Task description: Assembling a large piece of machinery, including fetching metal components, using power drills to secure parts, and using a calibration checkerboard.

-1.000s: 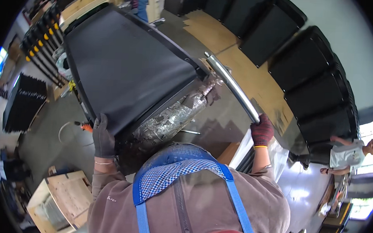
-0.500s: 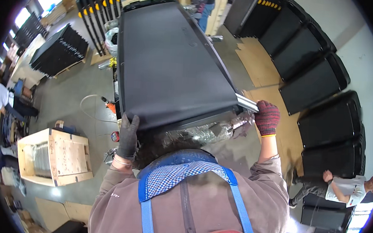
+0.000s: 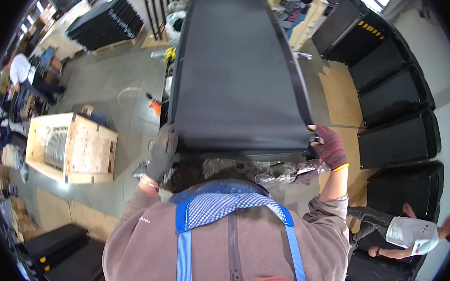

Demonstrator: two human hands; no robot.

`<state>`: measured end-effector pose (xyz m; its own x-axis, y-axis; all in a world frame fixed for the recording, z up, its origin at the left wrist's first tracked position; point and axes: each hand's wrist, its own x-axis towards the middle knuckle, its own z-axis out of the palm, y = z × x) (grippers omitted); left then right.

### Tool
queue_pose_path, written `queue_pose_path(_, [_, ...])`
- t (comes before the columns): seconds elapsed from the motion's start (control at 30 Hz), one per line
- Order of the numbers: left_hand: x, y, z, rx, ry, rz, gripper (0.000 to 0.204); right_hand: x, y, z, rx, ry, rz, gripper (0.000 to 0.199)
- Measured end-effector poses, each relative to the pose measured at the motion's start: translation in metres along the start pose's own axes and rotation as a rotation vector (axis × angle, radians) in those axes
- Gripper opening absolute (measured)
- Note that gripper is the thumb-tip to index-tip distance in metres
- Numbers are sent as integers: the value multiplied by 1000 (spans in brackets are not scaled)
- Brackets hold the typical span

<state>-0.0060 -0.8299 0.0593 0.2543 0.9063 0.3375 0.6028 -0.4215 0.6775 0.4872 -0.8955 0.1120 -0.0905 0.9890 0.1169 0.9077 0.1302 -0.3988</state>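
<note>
A treadmill deck [image 3: 242, 74] with a wide black belt stretches away in front of me, its near end close to my body. My left hand [image 3: 163, 149], in a dark grey glove, is closed on the near left corner; its fingertips are partly hidden by the edge. At the near right corner is my right hand [image 3: 330, 147], in a red and black striped knitted glove. Its bare fingertips curl round a small dark part at the deck's corner, too small to name. Crumpled clear plastic wrap [image 3: 274, 173] hangs below the near end.
An open wooden crate [image 3: 91, 150] with metal parts stands on the floor to the left. An orange-handled tool [image 3: 155, 107] lies beside the deck. Black panels [image 3: 394, 145] lean along the right wall, where a person in a white shirt [image 3: 410, 234] stands. Others work farther off.
The silver strip by my right hand is out of sight, and that hand now sits at the deck's corner. My view has turned, so the deck appears straighter. The person on the right has moved.
</note>
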Motion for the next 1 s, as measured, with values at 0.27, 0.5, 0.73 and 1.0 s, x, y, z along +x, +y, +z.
queue_pose_path(0.27, [-2,-1,-27,106,-33,-83,23,2,0,9,-19,68,27,42])
queue_pose_path(0.5, [-17,-5,-29,285,-16,-33,23,-4,7,26,-92,193,126,36])
queue_pose_path(0.73, [-28,-4,-24,394,53,19,23,-4,13,37,-146,296,18,33])
queue_pose_path(1.0, [-36,16,-30,316,3,67,20,-21,22,23,-115,166,50,37])
